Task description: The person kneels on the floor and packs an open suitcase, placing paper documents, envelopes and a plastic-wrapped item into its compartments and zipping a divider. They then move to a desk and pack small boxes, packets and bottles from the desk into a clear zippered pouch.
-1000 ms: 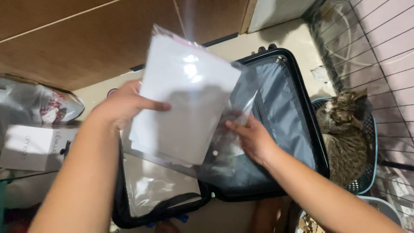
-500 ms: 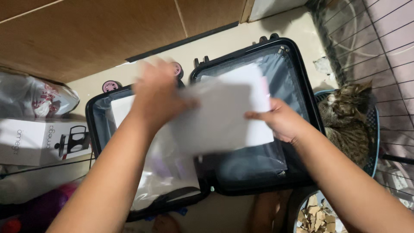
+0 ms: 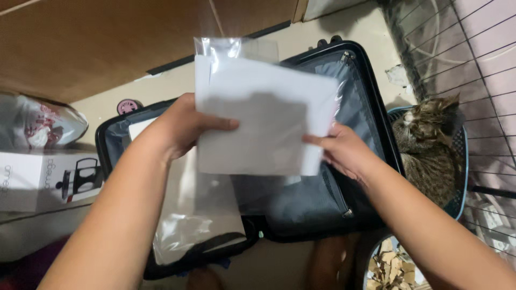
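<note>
Both hands hold a clear plastic sleeve with white paper sheets (image 3: 258, 118) above an open black suitcase (image 3: 376, 113). My left hand (image 3: 183, 126) grips the sleeve's left edge, thumb on its front. My right hand (image 3: 344, 150) pinches its lower right edge. The suitcase lies flat on the floor with a grey lining; its right half is under the papers. The left half holds clear plastic bags (image 3: 193, 225).
A tabby cat (image 3: 430, 156) lies in a blue mesh basket (image 3: 461, 161) right of the suitcase, beside a wire cage (image 3: 473, 53). A white product box (image 3: 43, 177) and a plastic bag (image 3: 43, 123) sit at the left. Wooden cabinet doors (image 3: 97, 43) run along the top.
The sleeve of papers dipped towards the suitcase's right half, then came back up and turned more upright. Both hands kept hold of it.
</note>
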